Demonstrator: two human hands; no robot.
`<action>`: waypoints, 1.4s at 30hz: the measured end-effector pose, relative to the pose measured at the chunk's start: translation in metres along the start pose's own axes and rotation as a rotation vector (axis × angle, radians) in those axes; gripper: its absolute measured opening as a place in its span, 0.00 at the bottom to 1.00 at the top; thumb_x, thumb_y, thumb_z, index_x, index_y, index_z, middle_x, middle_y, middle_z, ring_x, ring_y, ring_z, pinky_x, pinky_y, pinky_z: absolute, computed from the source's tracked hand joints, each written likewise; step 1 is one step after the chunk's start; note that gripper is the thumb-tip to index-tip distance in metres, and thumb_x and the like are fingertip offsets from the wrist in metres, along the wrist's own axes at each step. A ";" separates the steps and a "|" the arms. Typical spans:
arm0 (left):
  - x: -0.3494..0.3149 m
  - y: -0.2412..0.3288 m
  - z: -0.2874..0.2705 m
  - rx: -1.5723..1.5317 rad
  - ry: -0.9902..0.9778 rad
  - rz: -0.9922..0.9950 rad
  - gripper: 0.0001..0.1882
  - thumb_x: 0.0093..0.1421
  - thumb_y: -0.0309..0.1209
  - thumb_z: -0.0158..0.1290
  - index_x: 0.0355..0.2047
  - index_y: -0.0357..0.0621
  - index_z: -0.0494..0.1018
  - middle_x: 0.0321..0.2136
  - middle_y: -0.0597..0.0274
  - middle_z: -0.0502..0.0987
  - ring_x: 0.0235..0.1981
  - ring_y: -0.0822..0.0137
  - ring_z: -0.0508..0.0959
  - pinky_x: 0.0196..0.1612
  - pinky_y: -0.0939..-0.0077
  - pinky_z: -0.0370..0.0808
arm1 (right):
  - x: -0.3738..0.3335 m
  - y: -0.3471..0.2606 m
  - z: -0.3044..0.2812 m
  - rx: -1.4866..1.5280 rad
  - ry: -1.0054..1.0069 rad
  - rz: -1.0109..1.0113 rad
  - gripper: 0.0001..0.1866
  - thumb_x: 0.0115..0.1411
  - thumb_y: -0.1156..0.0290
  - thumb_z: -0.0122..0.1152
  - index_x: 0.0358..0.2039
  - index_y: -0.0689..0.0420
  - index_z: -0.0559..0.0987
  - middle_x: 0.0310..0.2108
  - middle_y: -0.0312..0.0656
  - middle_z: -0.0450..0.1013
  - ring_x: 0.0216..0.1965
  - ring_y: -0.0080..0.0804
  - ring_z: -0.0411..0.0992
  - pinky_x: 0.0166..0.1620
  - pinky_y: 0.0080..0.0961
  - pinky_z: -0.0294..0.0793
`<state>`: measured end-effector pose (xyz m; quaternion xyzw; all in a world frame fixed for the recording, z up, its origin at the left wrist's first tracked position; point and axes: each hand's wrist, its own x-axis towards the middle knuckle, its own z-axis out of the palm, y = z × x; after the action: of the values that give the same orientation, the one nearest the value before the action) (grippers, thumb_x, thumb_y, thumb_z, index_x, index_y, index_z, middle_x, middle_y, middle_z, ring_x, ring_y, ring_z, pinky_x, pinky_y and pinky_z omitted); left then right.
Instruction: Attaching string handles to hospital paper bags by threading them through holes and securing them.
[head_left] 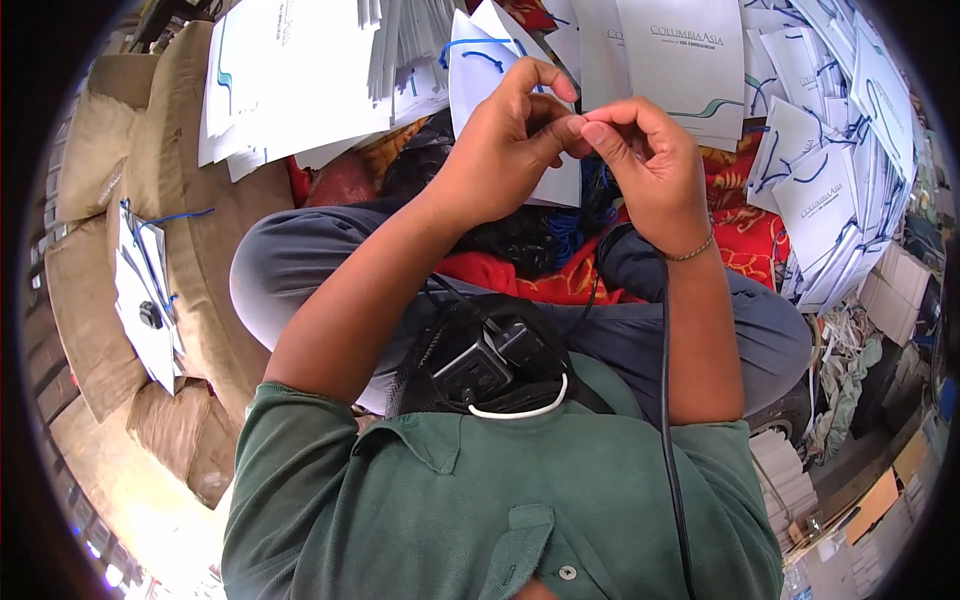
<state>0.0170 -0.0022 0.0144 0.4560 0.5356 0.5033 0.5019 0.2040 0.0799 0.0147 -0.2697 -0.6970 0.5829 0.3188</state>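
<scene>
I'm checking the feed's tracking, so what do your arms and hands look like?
Both the left hand and right hand are ungloved. Short, dark green sleeves leave the forearms bare. A thin bracelet circles the right wrist; a black cable runs along that forearm's inner side.

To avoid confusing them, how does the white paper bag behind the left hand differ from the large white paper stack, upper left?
Blue cords show on the bag; the stack shows none on top. The left hand partly hides the bag, not the stack. Both are white paper.
</scene>
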 end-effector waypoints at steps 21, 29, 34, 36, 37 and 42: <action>0.007 0.001 -0.009 0.444 -0.092 0.300 0.12 0.75 0.35 0.61 0.49 0.39 0.77 0.38 0.55 0.84 0.38 0.62 0.82 0.45 0.68 0.79 | -0.015 -0.018 0.015 -0.095 0.287 -0.341 0.10 0.78 0.70 0.63 0.39 0.61 0.75 0.31 0.33 0.69 0.29 0.18 0.62 0.33 0.17 0.63; 0.001 0.009 -0.014 0.461 0.003 0.395 0.12 0.70 0.29 0.65 0.51 0.43 0.79 0.48 0.55 0.83 0.48 0.60 0.84 0.46 0.68 0.81 | -0.011 -0.026 0.005 -0.199 0.208 -0.302 0.13 0.78 0.66 0.64 0.37 0.60 0.76 0.30 0.33 0.70 0.29 0.17 0.63 0.33 0.16 0.63; 0.002 0.000 -0.013 0.962 0.224 0.528 0.16 0.59 0.19 0.66 0.48 0.45 0.83 0.53 0.59 0.83 0.52 0.54 0.82 0.50 0.63 0.81 | -0.014 -0.020 0.012 0.012 0.121 -0.107 0.15 0.78 0.62 0.64 0.38 0.60 0.78 0.27 0.30 0.69 0.30 0.14 0.64 0.34 0.17 0.66; 0.004 -0.004 -0.011 0.954 0.256 0.545 0.15 0.58 0.19 0.66 0.46 0.44 0.84 0.50 0.60 0.84 0.51 0.54 0.82 0.51 0.63 0.81 | -0.014 -0.016 0.012 0.178 0.079 -0.045 0.15 0.79 0.62 0.63 0.37 0.60 0.78 0.27 0.29 0.70 0.31 0.14 0.66 0.36 0.17 0.68; 0.005 -0.005 -0.010 0.947 0.290 0.561 0.14 0.58 0.18 0.65 0.45 0.44 0.84 0.48 0.61 0.85 0.49 0.53 0.83 0.52 0.63 0.81 | -0.014 -0.013 0.010 0.179 0.080 -0.044 0.15 0.79 0.62 0.63 0.37 0.60 0.78 0.27 0.29 0.70 0.31 0.14 0.66 0.36 0.17 0.68; 0.002 -0.001 -0.011 0.990 0.235 0.565 0.12 0.60 0.19 0.62 0.43 0.45 0.84 0.40 0.61 0.86 0.44 0.53 0.84 0.50 0.60 0.81 | 0.002 0.016 -0.009 0.654 0.068 0.147 0.19 0.82 0.56 0.56 0.42 0.59 0.81 0.31 0.32 0.75 0.31 0.20 0.73 0.39 0.22 0.77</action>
<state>0.0055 -0.0010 0.0135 0.7027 0.6166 0.3548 0.0123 0.2098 0.0898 -0.0001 -0.2221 -0.4406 0.7879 0.3686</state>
